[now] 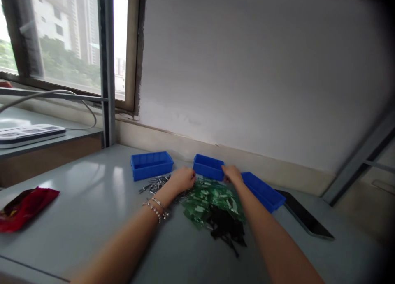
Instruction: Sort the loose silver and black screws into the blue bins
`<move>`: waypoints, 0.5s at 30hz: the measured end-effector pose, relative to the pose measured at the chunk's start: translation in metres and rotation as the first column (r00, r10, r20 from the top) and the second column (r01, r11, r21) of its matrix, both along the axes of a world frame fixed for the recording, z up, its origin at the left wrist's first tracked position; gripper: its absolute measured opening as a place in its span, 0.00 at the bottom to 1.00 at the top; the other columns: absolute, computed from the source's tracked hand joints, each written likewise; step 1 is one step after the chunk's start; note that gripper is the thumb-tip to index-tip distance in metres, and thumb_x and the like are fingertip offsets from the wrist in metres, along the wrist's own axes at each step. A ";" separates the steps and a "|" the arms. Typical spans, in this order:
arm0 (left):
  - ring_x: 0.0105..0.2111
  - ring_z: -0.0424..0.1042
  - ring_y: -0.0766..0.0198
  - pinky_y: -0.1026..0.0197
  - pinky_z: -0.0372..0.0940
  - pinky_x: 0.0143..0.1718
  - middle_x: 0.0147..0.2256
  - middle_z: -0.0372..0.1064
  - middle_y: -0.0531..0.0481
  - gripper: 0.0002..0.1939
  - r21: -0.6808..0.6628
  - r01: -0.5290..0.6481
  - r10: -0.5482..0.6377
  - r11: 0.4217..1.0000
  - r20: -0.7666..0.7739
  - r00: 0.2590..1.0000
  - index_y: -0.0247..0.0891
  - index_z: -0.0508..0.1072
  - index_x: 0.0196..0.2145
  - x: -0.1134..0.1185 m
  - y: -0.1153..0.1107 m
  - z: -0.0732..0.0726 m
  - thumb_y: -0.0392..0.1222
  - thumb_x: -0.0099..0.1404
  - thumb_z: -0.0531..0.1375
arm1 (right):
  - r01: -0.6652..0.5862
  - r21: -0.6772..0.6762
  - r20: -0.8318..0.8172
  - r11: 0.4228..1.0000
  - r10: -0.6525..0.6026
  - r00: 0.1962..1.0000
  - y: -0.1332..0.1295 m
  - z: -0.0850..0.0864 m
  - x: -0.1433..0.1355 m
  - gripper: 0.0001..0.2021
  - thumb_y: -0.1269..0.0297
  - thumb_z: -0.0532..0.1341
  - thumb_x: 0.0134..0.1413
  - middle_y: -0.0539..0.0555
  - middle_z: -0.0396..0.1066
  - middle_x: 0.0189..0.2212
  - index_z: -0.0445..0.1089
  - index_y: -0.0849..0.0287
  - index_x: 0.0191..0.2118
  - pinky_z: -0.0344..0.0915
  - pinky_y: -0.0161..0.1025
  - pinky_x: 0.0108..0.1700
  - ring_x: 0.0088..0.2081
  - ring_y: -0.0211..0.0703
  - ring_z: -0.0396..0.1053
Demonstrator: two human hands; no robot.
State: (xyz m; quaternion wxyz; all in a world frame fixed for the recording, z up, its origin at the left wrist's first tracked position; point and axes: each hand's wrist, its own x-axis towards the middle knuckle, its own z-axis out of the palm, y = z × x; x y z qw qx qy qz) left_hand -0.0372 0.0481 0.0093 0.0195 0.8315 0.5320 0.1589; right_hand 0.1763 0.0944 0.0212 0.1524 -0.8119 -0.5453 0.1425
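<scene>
My left hand (182, 179), with bracelets at the wrist, is closed over the right side of a pile of metal screw-like pieces (156, 184); what its fingers hold is hidden. My right hand (231, 174) is closed at the right end of the middle blue bin (208, 167), its fingertips at the bin's edge. Whether it grips the bin or something small cannot be made out. Below both hands lie green clear packets (205, 199) and a heap of black pieces (226, 224).
Another blue bin (152, 165) stands at the left and a third (263, 191) at the right. A dark tablet-like object (305, 216) lies farther right. A red packet (29, 208) is at the far left. Metal posts (106, 70) rise beside the window.
</scene>
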 end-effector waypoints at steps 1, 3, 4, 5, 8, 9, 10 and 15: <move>0.38 0.68 0.57 0.57 0.61 0.39 0.37 0.69 0.43 0.14 0.083 -0.064 0.063 0.995 0.010 0.998 0.37 0.71 0.39 -0.003 0.000 0.003 0.40 0.60 0.48 | 0.022 0.040 0.028 0.999 -0.023 0.999 -0.002 0.004 0.000 0.21 0.53 0.46 0.56 0.63 0.69 0.31 0.70 0.64 0.35 0.63 0.40 0.35 0.34 0.48 0.69; 0.42 0.65 0.54 0.54 0.59 0.41 0.40 0.67 0.41 0.15 0.273 -0.222 0.223 0.936 0.027 0.974 0.35 0.69 0.41 -0.010 0.001 0.006 0.35 0.60 0.47 | 0.042 0.130 0.088 0.991 -0.054 0.995 -0.008 0.013 0.001 0.21 0.52 0.48 0.55 0.63 0.68 0.39 0.68 0.62 0.41 0.62 0.43 0.38 0.42 0.53 0.67; 0.44 0.63 0.52 0.52 0.58 0.41 0.41 0.66 0.39 0.16 0.344 -0.315 0.318 0.885 0.048 0.947 0.33 0.68 0.41 -0.015 0.002 0.007 0.33 0.59 0.46 | 0.038 0.160 0.114 0.986 -0.057 0.992 -0.011 0.016 0.002 0.20 0.53 0.48 0.54 0.63 0.67 0.41 0.67 0.62 0.43 0.62 0.45 0.39 0.43 0.55 0.66; 0.45 0.62 0.49 0.50 0.57 0.42 0.42 0.65 0.37 0.16 0.380 -0.410 0.415 0.829 0.073 0.907 0.31 0.67 0.41 -0.021 0.003 0.007 0.33 0.59 0.46 | 0.017 0.181 0.138 0.983 -0.043 0.989 -0.013 0.017 0.003 0.19 0.54 0.49 0.54 0.63 0.66 0.42 0.66 0.61 0.44 0.61 0.45 0.40 0.44 0.55 0.65; 0.44 0.62 0.46 0.46 0.55 0.42 0.39 0.65 0.34 0.15 0.244 -0.573 0.577 0.783 0.060 0.814 0.29 0.68 0.40 -0.036 0.006 0.002 0.30 0.57 0.46 | -0.187 0.233 0.219 0.954 0.136 0.966 -0.019 0.011 0.007 0.17 0.59 0.52 0.54 0.61 0.64 0.43 0.65 0.61 0.48 0.59 0.42 0.45 0.46 0.50 0.64; 0.43 0.63 0.47 0.46 0.54 0.42 0.37 0.66 0.36 0.15 0.163 -0.570 0.573 0.805 0.033 0.819 0.29 0.68 0.38 -0.040 0.008 0.000 0.30 0.56 0.47 | -0.288 0.249 0.249 0.925 0.226 0.942 -0.020 0.005 0.008 0.18 0.60 0.53 0.54 0.61 0.63 0.44 0.64 0.60 0.49 0.58 0.40 0.46 0.46 0.48 0.63; 0.42 0.64 0.48 0.45 0.53 0.43 0.36 0.67 0.37 0.15 0.104 -0.550 0.552 0.828 0.014 0.834 0.30 0.69 0.37 -0.044 0.010 -0.003 0.29 0.56 0.47 | -0.383 0.256 0.276 0.888 0.313 0.909 -0.020 -0.001 0.008 0.19 0.60 0.54 0.54 0.60 0.62 0.45 0.63 0.59 0.51 0.57 0.39 0.48 0.45 0.45 0.63; 0.41 0.65 0.53 0.48 0.53 0.43 0.36 0.68 0.39 0.16 0.102 -0.385 0.388 0.917 -0.020 0.921 0.32 0.68 0.38 -0.047 0.024 -0.015 0.27 0.56 0.45 | -0.495 0.246 0.303 0.833 0.420 0.856 -0.016 -0.026 0.004 0.15 0.67 0.56 0.53 0.59 0.65 0.43 0.65 0.62 0.47 0.56 0.36 0.47 0.45 0.44 0.63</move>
